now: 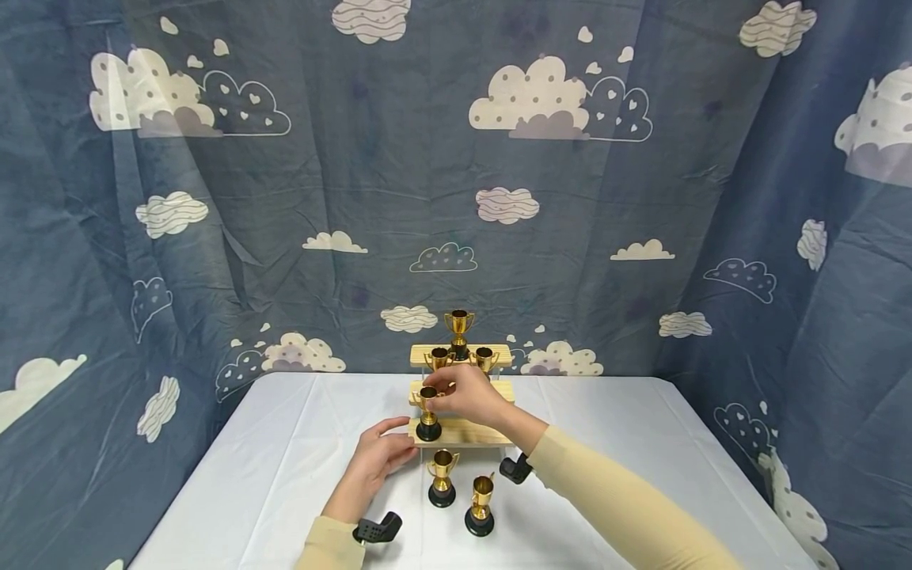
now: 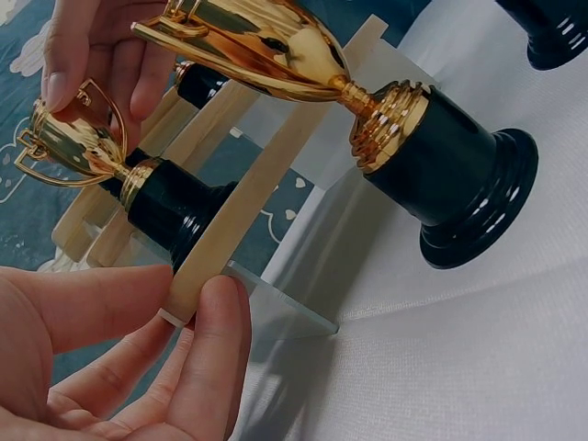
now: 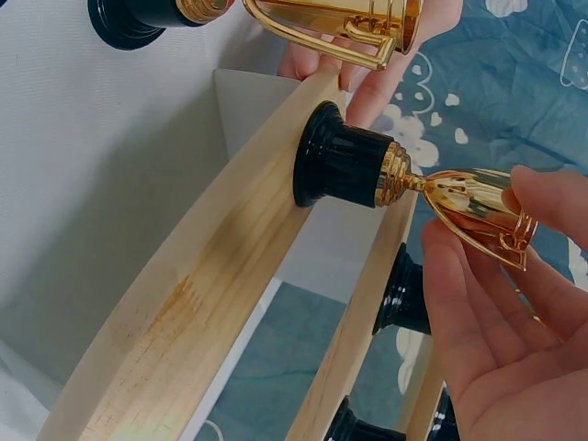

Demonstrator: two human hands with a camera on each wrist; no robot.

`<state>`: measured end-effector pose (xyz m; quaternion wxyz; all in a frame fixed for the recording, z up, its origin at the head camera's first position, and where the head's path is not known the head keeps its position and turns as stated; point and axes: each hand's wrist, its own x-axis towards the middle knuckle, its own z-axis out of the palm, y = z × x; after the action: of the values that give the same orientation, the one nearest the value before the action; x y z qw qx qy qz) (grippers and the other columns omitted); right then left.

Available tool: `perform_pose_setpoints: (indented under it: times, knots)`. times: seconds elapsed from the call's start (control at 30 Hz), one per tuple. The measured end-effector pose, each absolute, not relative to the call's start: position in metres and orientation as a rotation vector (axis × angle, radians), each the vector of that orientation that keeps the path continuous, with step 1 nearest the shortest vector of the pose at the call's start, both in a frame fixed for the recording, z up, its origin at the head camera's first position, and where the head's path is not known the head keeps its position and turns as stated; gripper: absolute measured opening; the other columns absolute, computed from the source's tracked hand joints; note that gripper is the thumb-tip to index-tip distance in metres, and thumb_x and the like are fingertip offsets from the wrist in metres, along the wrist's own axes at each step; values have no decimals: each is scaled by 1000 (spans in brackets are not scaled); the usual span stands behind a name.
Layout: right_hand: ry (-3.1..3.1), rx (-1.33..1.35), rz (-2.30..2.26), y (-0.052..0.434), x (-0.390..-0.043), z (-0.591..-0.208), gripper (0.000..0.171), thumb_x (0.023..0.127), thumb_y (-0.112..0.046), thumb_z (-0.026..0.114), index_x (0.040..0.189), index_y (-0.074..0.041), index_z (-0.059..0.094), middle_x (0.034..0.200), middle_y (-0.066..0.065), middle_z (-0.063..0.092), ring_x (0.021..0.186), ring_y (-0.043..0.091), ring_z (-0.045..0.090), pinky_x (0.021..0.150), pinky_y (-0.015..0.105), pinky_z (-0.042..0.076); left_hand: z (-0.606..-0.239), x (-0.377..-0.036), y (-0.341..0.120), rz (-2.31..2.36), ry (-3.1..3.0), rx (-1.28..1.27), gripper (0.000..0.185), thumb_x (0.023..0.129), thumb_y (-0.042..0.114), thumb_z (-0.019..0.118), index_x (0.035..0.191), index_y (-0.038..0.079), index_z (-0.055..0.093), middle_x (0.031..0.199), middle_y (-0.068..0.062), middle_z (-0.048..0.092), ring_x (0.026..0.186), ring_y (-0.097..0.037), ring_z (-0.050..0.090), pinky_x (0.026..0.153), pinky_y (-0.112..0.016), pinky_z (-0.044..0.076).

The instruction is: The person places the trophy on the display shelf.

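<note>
My right hand (image 1: 466, 394) pinches the rim of a small gold trophy cup (image 1: 428, 428) by thumb and fingers. Its black base (image 3: 344, 161) stands upright on the left end of the lowest wooden step (image 1: 473, 432). At that same end, my left hand (image 1: 374, 459) grips the board's tip between thumb (image 2: 101, 303) and fingers. Two more trophies stand on the middle step, a left one (image 1: 438, 359) and a right one (image 1: 486, 358), partly hidden behind my right hand. One trophy (image 1: 459, 324) tops the highest step (image 1: 422, 355).
Two trophies stand upright on the white tablecloth (image 1: 285, 483) before the stand: a nearer one (image 1: 480, 514) and one (image 1: 442, 479) close to my left hand. Clear panels (image 2: 285, 299) support the steps. A cloud-patterned blue curtain (image 1: 399, 166) hangs behind and at both sides.
</note>
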<state>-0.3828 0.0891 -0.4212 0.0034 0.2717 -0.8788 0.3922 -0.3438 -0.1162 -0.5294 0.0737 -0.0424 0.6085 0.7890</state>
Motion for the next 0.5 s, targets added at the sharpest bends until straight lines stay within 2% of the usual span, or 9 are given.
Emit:
perform_pose_setpoints:
  times: [0.5]
  knots:
    - [-2745,849,1253,88,-382,-422,35,84,-20,83,117,-12,75,102,-5,71,89,10,65,75,25,59,-529,-343,-115,2364,1834,-134,55,86,-8,65,140,-8,50,118,-26,63,91,-24,70,90,-40,60]
